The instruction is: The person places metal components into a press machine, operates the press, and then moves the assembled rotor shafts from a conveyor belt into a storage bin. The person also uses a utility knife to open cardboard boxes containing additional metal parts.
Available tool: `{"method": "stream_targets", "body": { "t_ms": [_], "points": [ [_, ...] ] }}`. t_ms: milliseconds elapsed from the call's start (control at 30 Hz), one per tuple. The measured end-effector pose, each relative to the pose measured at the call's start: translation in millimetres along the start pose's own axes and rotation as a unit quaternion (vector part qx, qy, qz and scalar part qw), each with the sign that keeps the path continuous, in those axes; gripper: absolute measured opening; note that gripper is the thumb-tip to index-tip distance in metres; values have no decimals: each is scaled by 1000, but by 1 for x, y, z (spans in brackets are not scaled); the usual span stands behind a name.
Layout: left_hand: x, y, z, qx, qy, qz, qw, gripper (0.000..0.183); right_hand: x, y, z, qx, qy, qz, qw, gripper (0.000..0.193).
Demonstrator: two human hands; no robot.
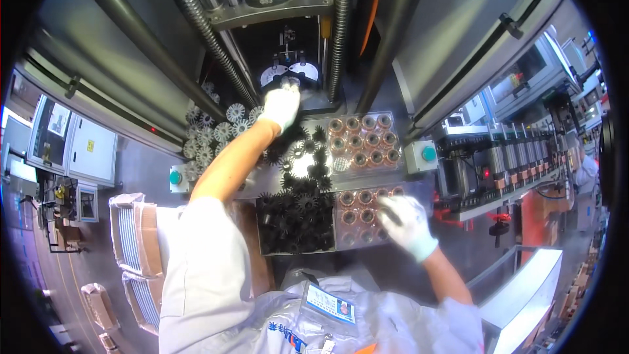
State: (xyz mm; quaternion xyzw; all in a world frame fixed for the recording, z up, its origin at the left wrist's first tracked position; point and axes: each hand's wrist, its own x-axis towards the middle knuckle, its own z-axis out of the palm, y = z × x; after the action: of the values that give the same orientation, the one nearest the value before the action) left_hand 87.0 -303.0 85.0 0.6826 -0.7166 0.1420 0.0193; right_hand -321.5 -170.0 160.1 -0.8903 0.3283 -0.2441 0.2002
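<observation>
At upper centre, the left hand, in a white glove, reaches up to a fixture with white rounded plates; whether its fingers grip anything is unclear. Right of centre, the gloved right hand hovers at the right side of a clear lower tray, its fingers blurred. Above that, an upper tray carries rows of copper-coloured ringed parts. Silvery toothed discs are heaped left of centre, and black toothed pieces fill the lower middle. A green button sits right of the upper tray.
</observation>
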Motion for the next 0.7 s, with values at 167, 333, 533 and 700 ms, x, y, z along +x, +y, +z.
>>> {"method": "stream_targets", "body": {
  "t_ms": [167, 333, 533, 700],
  "points": [
    [-53, -15, -111, -155, 142, -76, 975, 44, 83, -20, 51, 41, -10, -92, 995, 34],
    [-267, -104, -127, -54, 102, -323, 939, 54, 156, -15, 129, -24, -37, -136, 990, 35],
    [-293, -92, -127, -131, 15, -309, 942, 51, 202, -4, 196, -99, -73, -170, 978, 20],
    [-265, -29, -138, -122, 19, -141, 982, 47, 200, -33, 165, -70, -106, -71, 989, 26]
  ]
}}
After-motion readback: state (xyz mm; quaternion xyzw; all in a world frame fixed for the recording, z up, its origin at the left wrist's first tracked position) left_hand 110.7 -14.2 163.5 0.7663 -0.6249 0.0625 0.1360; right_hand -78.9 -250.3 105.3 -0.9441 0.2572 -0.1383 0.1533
